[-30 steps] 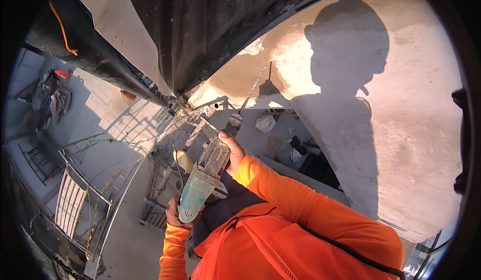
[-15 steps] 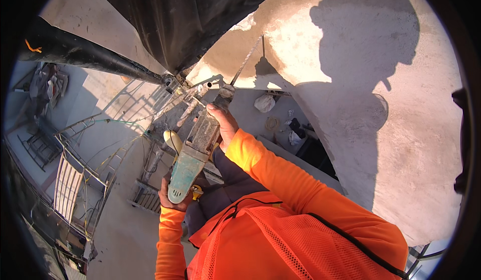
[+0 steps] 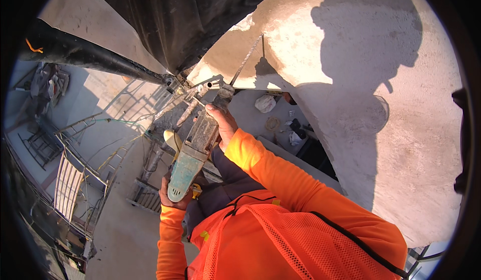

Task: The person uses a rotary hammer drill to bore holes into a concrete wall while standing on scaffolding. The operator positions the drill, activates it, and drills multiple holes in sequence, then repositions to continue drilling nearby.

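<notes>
Bracing counts most here: the drill [image 3: 200, 142] is held out in front, and its weight is best shared between both ends, with the push made straight along the line of the bit [image 3: 247, 59]. Nearest, the teal rear housing [image 3: 186, 175] is cupped by the left hand [image 3: 166, 194], curled around its side; whether a trigger is being squeezed cannot be told, as the handle is hidden. Farther along, and it looks a firm hold, the dusty grey front section is clasped by the right hand [image 3: 226, 124], thumb laid over the top. Out ahead, the bit's tip is met by its own thin shadow [image 3: 263, 47], so the pale wall [image 3: 411, 180] seems to be touched. Any slant could let that tip skate, so a square angle and gentle pressure are advised. Far below, off to the left, a slatted platform [image 3: 69, 187] is seen.
</notes>
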`<act>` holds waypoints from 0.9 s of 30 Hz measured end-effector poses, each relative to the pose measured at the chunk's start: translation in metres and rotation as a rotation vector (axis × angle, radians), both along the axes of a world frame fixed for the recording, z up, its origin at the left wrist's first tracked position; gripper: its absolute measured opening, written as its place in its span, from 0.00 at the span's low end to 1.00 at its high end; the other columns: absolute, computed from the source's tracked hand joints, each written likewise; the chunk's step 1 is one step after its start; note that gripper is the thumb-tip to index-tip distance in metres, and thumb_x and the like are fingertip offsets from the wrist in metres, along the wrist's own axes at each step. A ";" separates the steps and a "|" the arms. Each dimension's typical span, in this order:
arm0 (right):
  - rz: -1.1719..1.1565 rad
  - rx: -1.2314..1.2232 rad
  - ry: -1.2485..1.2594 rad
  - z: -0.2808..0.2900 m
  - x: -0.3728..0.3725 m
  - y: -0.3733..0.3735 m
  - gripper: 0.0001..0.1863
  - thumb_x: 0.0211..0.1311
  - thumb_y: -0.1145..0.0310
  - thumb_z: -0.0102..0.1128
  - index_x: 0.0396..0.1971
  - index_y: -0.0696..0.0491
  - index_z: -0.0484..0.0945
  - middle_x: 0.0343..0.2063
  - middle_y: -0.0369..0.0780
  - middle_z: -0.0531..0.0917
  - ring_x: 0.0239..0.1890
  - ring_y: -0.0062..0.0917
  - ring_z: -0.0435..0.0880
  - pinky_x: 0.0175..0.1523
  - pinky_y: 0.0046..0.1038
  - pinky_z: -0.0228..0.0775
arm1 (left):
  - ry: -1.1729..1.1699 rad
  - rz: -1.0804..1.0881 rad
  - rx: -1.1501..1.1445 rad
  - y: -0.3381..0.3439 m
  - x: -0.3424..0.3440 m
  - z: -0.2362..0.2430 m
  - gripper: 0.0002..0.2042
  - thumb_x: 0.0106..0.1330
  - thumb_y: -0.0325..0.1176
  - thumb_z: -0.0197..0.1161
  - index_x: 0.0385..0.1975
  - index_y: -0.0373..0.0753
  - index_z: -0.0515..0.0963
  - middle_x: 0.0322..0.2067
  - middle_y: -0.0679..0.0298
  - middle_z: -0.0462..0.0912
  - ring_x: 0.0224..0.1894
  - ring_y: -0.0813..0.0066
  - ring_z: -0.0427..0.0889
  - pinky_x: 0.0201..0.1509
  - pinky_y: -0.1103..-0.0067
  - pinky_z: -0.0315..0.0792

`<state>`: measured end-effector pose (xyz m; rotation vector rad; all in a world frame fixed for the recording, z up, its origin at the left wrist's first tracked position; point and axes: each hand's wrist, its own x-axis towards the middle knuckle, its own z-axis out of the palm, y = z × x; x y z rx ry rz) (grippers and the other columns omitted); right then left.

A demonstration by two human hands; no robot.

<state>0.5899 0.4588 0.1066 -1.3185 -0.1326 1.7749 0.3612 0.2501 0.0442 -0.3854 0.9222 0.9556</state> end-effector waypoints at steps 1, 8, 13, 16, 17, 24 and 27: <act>-0.004 0.007 -0.005 0.000 0.000 0.000 0.20 0.67 0.54 0.70 0.52 0.47 0.77 0.41 0.37 0.85 0.44 0.29 0.89 0.50 0.40 0.83 | 0.068 -0.085 0.042 -0.002 -0.002 -0.004 0.29 0.66 0.46 0.65 0.63 0.38 0.73 0.56 0.62 0.87 0.56 0.64 0.84 0.67 0.66 0.72; -0.057 0.011 -0.077 -0.018 0.004 0.006 0.23 0.64 0.57 0.73 0.54 0.50 0.76 0.42 0.37 0.84 0.42 0.29 0.89 0.49 0.39 0.84 | 0.430 -0.457 0.365 0.001 0.003 0.000 0.27 0.70 0.51 0.61 0.65 0.44 0.75 0.58 0.68 0.86 0.60 0.62 0.81 0.77 0.64 0.60; -0.074 0.009 -0.169 -0.032 0.005 0.002 0.29 0.63 0.54 0.76 0.57 0.52 0.74 0.45 0.39 0.83 0.42 0.28 0.89 0.50 0.38 0.83 | 1.492 -1.150 0.953 0.005 0.008 -0.005 0.27 0.59 0.47 0.71 0.58 0.44 0.81 0.54 0.64 0.88 0.59 0.59 0.83 0.78 0.62 0.59; -0.115 -0.023 -0.255 -0.033 0.004 -0.003 0.34 0.60 0.51 0.79 0.57 0.56 0.74 0.46 0.40 0.83 0.48 0.26 0.85 0.54 0.34 0.79 | 1.221 -0.964 0.850 0.008 0.012 -0.001 0.29 0.57 0.46 0.73 0.59 0.42 0.80 0.53 0.62 0.88 0.57 0.57 0.84 0.77 0.62 0.61; -0.126 -0.009 -0.277 -0.033 0.003 -0.004 0.35 0.59 0.50 0.80 0.56 0.58 0.74 0.46 0.41 0.84 0.51 0.25 0.83 0.56 0.32 0.77 | 1.079 -0.846 0.698 0.009 0.014 0.003 0.30 0.56 0.46 0.73 0.59 0.41 0.79 0.53 0.62 0.87 0.56 0.56 0.84 0.76 0.62 0.62; -0.084 0.225 -0.261 -0.030 -0.012 -0.018 0.53 0.50 0.62 0.87 0.69 0.56 0.57 0.55 0.41 0.77 0.59 0.29 0.79 0.65 0.37 0.74 | 1.169 -1.011 0.772 0.032 -0.006 0.009 0.30 0.54 0.44 0.75 0.57 0.39 0.80 0.50 0.60 0.88 0.54 0.52 0.85 0.72 0.64 0.67; -0.094 0.197 -0.312 -0.030 -0.018 -0.015 0.51 0.50 0.65 0.87 0.68 0.56 0.59 0.55 0.41 0.77 0.58 0.29 0.79 0.64 0.36 0.75 | 1.106 -0.966 0.705 0.029 -0.013 -0.003 0.32 0.50 0.45 0.78 0.56 0.38 0.81 0.49 0.57 0.88 0.53 0.49 0.85 0.72 0.62 0.68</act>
